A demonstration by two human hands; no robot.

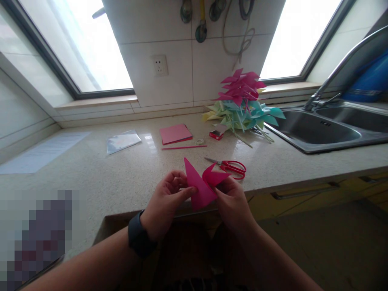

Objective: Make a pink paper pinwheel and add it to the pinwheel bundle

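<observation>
Pink paper (201, 188) sits pinched between left hand (165, 202) and right hand (232, 198); steady fingertip pressure should keep its curled flap aligned.

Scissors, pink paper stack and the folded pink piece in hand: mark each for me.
scissors (232, 166), head view, on the red handles.
pink paper stack (175, 133), head view, middle of the top sheet.
folded pink piece (200, 188), head view, on the flat panel between both hands.

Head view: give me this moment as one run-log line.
left hand: holds pink paper | right hand: folds same paper's corner | scissors: on counter, beyond hands | pinwheel pile: by sink
</observation>
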